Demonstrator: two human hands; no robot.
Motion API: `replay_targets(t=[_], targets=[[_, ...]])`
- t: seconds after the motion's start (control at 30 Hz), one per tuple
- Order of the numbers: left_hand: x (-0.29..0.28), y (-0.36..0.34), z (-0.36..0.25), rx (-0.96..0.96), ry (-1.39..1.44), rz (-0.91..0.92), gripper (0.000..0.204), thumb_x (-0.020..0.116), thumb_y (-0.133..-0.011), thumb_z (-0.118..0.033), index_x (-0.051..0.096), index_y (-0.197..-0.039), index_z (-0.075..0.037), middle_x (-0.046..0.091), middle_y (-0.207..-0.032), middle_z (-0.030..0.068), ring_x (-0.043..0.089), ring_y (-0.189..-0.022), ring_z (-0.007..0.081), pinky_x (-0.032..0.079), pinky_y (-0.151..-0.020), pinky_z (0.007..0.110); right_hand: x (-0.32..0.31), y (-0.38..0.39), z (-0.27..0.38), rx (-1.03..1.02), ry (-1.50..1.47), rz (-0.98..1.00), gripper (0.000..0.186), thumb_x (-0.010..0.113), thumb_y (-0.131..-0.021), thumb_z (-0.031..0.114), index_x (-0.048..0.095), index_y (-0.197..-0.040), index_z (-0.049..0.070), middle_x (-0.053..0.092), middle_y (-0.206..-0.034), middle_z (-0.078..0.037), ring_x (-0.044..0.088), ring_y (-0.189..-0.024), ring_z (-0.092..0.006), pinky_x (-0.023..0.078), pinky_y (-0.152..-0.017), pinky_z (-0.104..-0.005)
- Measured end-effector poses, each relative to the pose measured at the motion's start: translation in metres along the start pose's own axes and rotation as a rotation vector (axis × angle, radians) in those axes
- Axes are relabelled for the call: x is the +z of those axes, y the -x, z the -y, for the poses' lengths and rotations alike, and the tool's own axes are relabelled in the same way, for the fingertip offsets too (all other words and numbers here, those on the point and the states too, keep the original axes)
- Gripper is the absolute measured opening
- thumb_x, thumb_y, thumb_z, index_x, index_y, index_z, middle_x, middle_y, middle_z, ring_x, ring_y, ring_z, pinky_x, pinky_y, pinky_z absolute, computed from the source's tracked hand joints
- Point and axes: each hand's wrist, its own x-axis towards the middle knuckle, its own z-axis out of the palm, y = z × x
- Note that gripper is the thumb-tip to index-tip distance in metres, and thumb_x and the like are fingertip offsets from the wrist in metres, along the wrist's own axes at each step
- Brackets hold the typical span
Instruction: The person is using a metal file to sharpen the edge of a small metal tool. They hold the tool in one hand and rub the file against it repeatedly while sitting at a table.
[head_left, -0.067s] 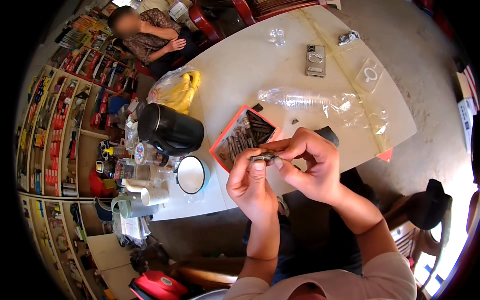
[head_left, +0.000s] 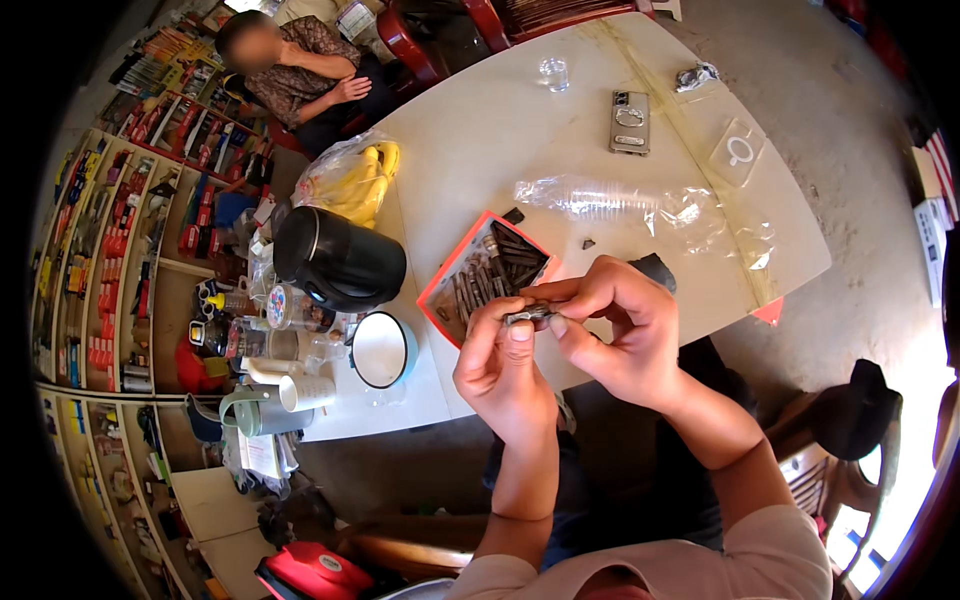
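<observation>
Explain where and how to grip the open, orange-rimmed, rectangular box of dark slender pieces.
Probably grip the box by its two longer walls, from left and right, keeping it level: the top is open and the dark slender pieces lie inside. The left rim shows bare, near the black rounded jug; the left hand and right hand partly hide the opposite wall.

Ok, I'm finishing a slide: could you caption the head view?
The left hand and right hand pinch a small dark piece near an orange-edged box of dark sticks.
</observation>
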Motion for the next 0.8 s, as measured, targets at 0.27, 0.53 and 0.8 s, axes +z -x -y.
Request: replay_targets(t=[0.27,0.53,0.8], targets=[[0.004,0.0,-0.001,-0.039,0.085,0.006,0.018,0.064,-0.086,-0.006,0.061,-0.098,0.007,0.06,-0.094,0.0077,0.057,-0.084,0.0136,0.046,-0.077,0.026,-0.002,-0.001,0.004,-0.005,-0.083,-0.013,0.018,0.059,-0.077,-0.014,0.05,-0.083,0.001,0.053,-0.085,-0.006,0.065,-0.096,-0.0247,0.053,-0.073,-0.0303],[0.002,0.003,-0.023,-0.048,0.189,0.06,0.027,0.065,-0.087,-0.016,0.058,-0.103,0.004,0.058,-0.094,0.0104,0.057,-0.079,0.0174,0.048,-0.075,0.027,0.0,-0.004,0.007,0.06,-0.462,0.076,0.014,0.055,-0.083,-0.012,0.05,-0.088,0.0,0.064,-0.104,-0.016,0.062,-0.098,-0.0179,0.05,-0.085,-0.03],[-0.005,0.015,-0.05,-0.036,0.276,0.168,0.029,0.07,-0.082,-0.018,0.062,-0.096,0.007,0.058,-0.086,0.014,0.06,-0.075,0.023,0.053,-0.069,0.035,-0.003,0.005,0.044,0.055,-0.42,0.207,0.012,0.065,-0.079,-0.004,0.054,-0.084,0.0,0.053,-0.084,-0.011,0.064,-0.095,-0.0326,0.055,-0.078,-0.0419]])
